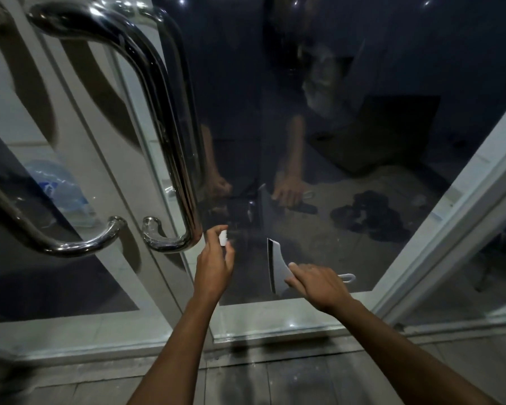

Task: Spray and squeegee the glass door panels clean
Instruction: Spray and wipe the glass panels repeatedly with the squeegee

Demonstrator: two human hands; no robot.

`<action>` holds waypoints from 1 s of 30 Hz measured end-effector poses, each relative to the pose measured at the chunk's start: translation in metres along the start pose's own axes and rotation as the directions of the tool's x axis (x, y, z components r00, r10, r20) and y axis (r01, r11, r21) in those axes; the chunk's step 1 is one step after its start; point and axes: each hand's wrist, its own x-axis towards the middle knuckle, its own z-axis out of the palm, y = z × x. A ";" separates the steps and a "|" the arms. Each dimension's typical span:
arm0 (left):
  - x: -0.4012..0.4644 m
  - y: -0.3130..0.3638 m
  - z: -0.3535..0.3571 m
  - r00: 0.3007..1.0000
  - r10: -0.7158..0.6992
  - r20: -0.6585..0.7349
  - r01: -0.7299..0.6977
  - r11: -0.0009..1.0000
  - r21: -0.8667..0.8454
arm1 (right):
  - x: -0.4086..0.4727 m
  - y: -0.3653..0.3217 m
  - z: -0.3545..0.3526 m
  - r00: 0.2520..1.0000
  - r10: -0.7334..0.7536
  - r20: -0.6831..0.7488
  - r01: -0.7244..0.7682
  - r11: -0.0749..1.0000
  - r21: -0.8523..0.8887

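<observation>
My left hand pinches a small white sprayer aimed at the lower glass panel, wetting it first. My right hand wraps the squeegee, blade upright near the glass, ready to wipe.

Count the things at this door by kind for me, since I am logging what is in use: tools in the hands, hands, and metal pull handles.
Squeegee: 1, held by the right hand
Spray bottle: 1, held by the left hand
Hands: 2
Metal pull handles: 2, right door, left door
Total: 6
</observation>
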 end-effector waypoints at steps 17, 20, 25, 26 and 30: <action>-0.026 0.029 0.013 0.986 -0.047 -0.161 0.040 0.998 -0.047 | 0.101 -0.063 -0.010 0.999 -0.043 0.009 0.044 0.968 -0.249; -0.025 0.036 0.022 0.987 -0.054 -0.153 0.047 0.998 -0.045 | 0.099 -0.033 -0.023 0.999 0.021 -0.023 -0.027 0.958 -0.287; -0.027 0.043 0.037 0.989 -0.049 -0.139 0.044 0.998 -0.038 | 0.056 0.058 -0.030 0.981 0.189 -0.035 -0.191 0.946 -0.261; -0.027 0.045 0.038 0.990 -0.050 -0.134 0.046 0.998 -0.035 | 0.047 0.072 -0.031 0.976 0.211 -0.048 -0.216 0.940 -0.266; -0.027 0.049 0.046 0.991 -0.043 -0.126 0.040 0.999 -0.025 | 0.042 0.083 -0.026 0.979 0.191 -0.067 -0.202 0.937 -0.284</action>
